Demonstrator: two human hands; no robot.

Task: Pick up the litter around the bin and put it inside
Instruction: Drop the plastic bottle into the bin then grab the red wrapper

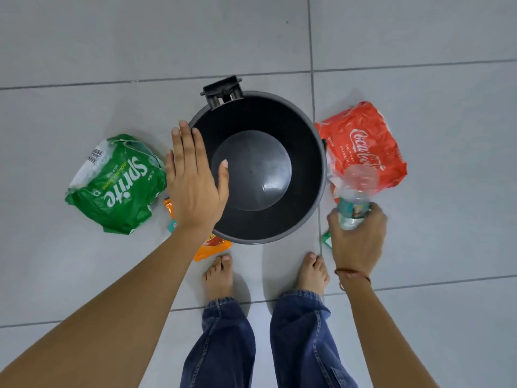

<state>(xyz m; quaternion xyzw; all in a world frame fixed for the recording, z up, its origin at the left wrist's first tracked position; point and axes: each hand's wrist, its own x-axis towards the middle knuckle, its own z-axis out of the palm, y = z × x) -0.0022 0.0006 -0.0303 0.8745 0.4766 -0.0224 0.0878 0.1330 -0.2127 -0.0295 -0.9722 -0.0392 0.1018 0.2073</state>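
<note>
The bin (307, 130) stands open and empty on the tiled floor (112, 37). At its 9 o'clock the left hand (193, 183) hovers flat over the rim, fingers spread, holding nothing. At 4 o'clock the right hand (358, 236) grips a clear bottle (355, 200). A green wrapper (117, 183) lies at 9, a red wrapper (361, 144) at 3, an orange packet (209, 247) at 7.

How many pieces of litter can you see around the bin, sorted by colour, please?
Green: 2, the Sprite wrapper and a small green scrap by the right hand.
Red: 1, the Coca-Cola wrapper.
Orange: 1, the orange packet.
Clear: 1, the plastic bottle held in the right hand.
Total: 5, none yet in the bin.
</note>
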